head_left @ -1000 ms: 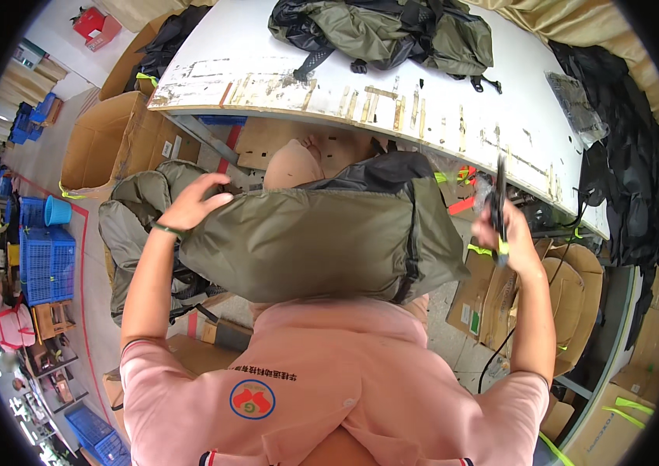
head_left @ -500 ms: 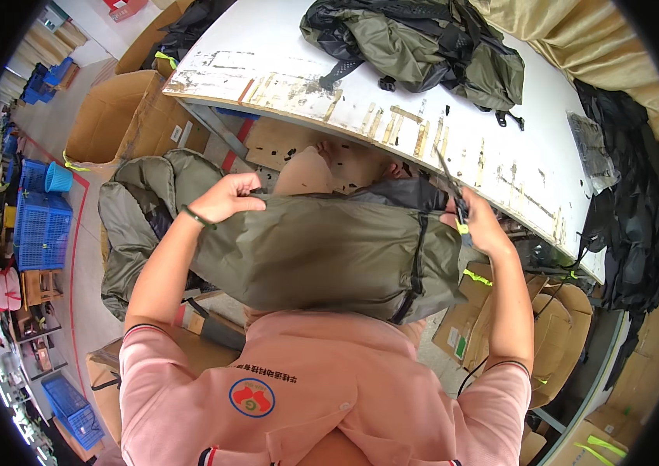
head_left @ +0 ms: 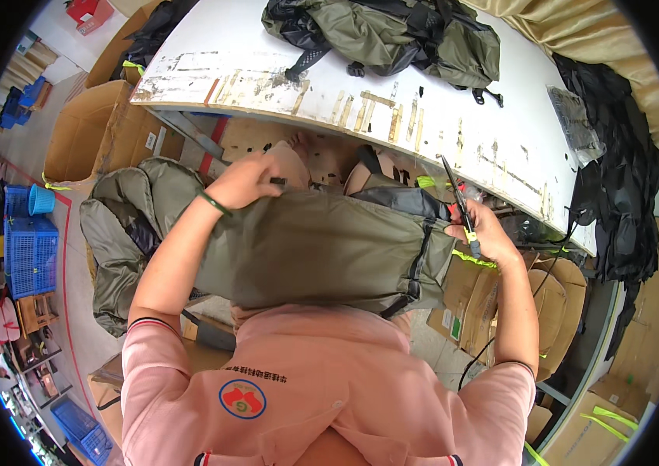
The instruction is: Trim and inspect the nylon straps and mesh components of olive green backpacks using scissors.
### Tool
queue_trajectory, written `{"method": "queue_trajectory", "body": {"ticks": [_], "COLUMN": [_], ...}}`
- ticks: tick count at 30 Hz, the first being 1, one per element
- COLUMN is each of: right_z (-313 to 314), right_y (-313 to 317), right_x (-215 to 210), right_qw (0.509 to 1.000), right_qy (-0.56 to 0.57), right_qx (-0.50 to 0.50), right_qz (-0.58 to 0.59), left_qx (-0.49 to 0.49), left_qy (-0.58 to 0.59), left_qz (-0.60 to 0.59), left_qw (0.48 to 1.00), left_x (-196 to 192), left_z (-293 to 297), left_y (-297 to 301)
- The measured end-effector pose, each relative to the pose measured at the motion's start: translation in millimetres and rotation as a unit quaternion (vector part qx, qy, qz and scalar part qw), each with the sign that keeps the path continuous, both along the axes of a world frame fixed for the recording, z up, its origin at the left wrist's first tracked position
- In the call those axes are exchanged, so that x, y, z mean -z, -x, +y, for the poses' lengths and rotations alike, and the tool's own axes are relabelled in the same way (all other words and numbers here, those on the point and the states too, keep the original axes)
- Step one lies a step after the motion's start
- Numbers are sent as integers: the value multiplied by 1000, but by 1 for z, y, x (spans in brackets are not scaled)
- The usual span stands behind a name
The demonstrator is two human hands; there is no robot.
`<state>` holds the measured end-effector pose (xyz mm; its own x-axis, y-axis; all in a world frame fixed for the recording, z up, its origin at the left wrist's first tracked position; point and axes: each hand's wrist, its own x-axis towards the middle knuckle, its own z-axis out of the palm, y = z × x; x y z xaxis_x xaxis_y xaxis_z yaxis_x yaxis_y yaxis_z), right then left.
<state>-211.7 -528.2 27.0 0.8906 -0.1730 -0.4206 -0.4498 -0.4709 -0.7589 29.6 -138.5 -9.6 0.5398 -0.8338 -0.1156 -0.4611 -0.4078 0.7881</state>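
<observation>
An olive-green fabric bag (head_left: 306, 248) lies across my lap, with a black strap (head_left: 420, 260) running down its right part. My left hand (head_left: 246, 185) is at the bag's upper edge, thumb and fingers pinched on a small black piece (head_left: 277, 181); I cannot tell if it is joined to the bag. My right hand (head_left: 489, 233) is closed around a slim pointed tool (head_left: 463, 208) with a black and yellow handle, its tip up toward the table. The right thumb lies against the bag's right end, beside black fabric (head_left: 403, 200) along the upper edge.
A white, tape-marked table (head_left: 228, 54) stands in front, holding another olive-and-black bag (head_left: 391, 39). Black fabric (head_left: 617, 155) is piled at the right. Cardboard boxes (head_left: 81, 140) stand on both sides. Blue crates (head_left: 31, 252) are at the left, and a black cable (head_left: 492, 342) hangs by my right arm.
My left hand has moved right and slightly up, with the small black piece at its fingertips. The tool in my right hand has turned, its handle now showing more. My view has shifted slightly.
</observation>
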Motion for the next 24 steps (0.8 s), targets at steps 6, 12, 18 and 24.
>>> {"method": "queue_trajectory", "body": {"ticks": [6,12,18,24], "right_z": [9,21,20,10], "right_y": [1,20,34,31], "right_x": [-11,-29,-56,-99], "right_qw": [999,989,983,861], "right_qy": [-22,-132,168,448], "right_qx": [24,71,-49,-228], "right_qz": [-12,-2,-54,-73], "left_qx": [129,163,178,167], "left_qy": [189,166,189,188], "left_qz": [-25,138,370,376], "left_qw": [973,963,892,892], "left_x": [-8,24,39,29], "left_z": [-132,-189,-193,-190], "left_y": [75,121,133,135]}}
